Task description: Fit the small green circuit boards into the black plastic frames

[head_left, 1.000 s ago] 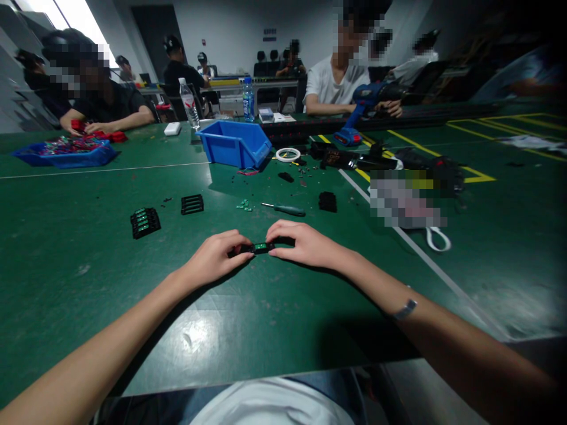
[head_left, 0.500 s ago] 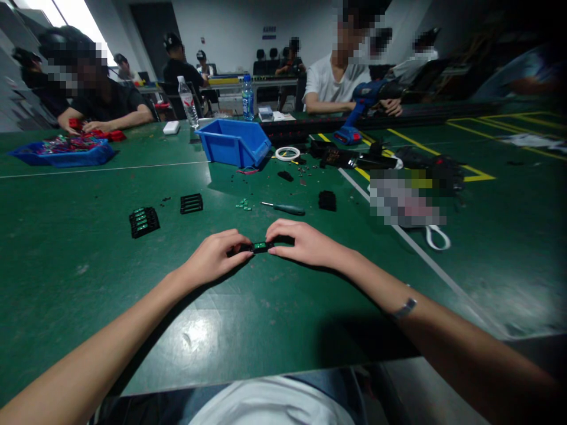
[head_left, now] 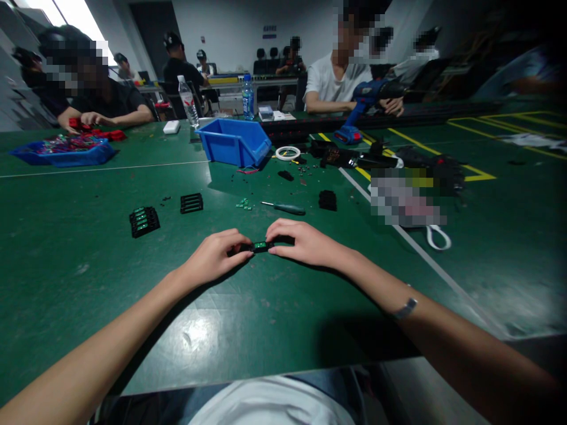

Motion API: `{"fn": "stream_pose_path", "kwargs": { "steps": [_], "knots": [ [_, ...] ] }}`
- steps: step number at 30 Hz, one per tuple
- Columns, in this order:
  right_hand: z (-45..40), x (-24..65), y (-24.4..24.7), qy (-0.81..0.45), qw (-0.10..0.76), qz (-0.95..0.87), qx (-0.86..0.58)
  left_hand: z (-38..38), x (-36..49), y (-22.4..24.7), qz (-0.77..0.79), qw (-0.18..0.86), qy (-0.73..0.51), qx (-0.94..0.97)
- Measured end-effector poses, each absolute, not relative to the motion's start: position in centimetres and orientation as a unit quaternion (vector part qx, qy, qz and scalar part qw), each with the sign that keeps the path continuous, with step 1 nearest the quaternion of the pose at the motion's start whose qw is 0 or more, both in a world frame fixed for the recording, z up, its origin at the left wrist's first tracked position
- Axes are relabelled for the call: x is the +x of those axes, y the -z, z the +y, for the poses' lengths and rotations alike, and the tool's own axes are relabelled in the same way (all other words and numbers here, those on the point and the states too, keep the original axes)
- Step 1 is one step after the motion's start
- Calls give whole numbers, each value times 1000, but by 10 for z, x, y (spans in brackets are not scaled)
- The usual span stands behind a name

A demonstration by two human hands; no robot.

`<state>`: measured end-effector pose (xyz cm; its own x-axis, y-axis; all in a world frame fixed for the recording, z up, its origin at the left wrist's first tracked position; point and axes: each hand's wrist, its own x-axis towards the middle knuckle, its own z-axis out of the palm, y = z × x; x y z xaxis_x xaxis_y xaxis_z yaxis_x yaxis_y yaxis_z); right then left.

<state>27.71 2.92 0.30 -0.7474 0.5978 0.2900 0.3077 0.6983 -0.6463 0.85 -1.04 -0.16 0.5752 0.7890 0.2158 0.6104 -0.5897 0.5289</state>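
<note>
Risks, left to right. Left hand (head_left: 220, 251): thumb and fingertips pinch the left end of a small black part (head_left: 260, 247); uneven pressure here could tip the part or spring its green insert loose. Right hand (head_left: 301, 242): thumb and fingertips pinch the right end; a slip on so short a grip could twist the part or drop it on the bench (head_left: 133, 307). A forward sweep of the forearms or hands could scatter the loose green pieces (head_left: 244, 204) or roll the screwdriver (head_left: 290, 209), both lying just beyond the fingers.

Positions, left to right. Black parts with green inserts (head_left: 144, 221) sit in a group well to the left of the left hand; empty-looking black frames (head_left: 192, 203) lie nearer, beyond the left wrist. The held part is between the two hands, touched by both, green side up. Dark parts (head_left: 328, 200) lie beyond the right hand. Seating of insert: too small to tell.
</note>
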Motion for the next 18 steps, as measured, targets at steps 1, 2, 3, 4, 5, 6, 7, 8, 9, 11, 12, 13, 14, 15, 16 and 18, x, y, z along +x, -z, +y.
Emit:
{"fn": "stream_pose_path", "kwargs": {
  "steps": [1, 2, 3, 4, 5, 6, 7, 8, 9, 11, 12, 13, 14, 15, 16, 18],
  "knots": [
    [29, 277, -3, -294, 247, -887, -255, -10, 9, 2, 405, 203, -220, 864],
    [29, 277, -3, -294, 247, -887, -255, -10, 9, 2, 405, 203, -220, 864],
    [29, 278, -3, -294, 247, -887, -255, -10, 9, 2, 405, 203, -220, 864],
    [29, 278, -3, -294, 247, -887, -256, -10, 9, 2, 405, 203, -220, 864],
    [29, 278, -2, -294, 247, -887, -256, -10, 9, 2, 405, 203, -220, 864],
    [30, 278, -2, -294, 247, -887, -256, -10, 9, 2, 405, 203, -219, 864],
    [30, 277, -2, -295, 247, -887, -256, -11, 9, 2, 405, 204, -219, 864],
    [30, 277, -2, -295, 247, -887, -255, -11, 8, 2, 405, 204, -219, 864],
    [30, 277, -2, -296, 247, -887, -255, -11, 8, 1, 405, 205, -219, 864],
    [30, 277, -2, -296, 246, -888, -253, -11, 8, 1, 405, 206, -219, 864],
    [30, 277, -2, -296, 246, -888, -253, -11, 8, 1, 405, 206, -219, 864],
    [30, 277, -3, -296, 246, -888, -252, -11, 8, 1, 405, 206, -219, 864],
    [30, 277, -3, -296, 246, -888, -252, -11, 8, 1, 405, 205, -219, 863],
    [30, 277, -3, -296, 246, -888, -252, -11, 8, 1, 406, 205, -220, 863],
    [30, 277, -3, -297, 246, -888, -252, -11, 8, 1, 406, 205, -220, 863],
    [30, 277, -3, -298, 246, -887, -252, -11, 8, 1, 407, 205, -219, 863]
  ]
}}
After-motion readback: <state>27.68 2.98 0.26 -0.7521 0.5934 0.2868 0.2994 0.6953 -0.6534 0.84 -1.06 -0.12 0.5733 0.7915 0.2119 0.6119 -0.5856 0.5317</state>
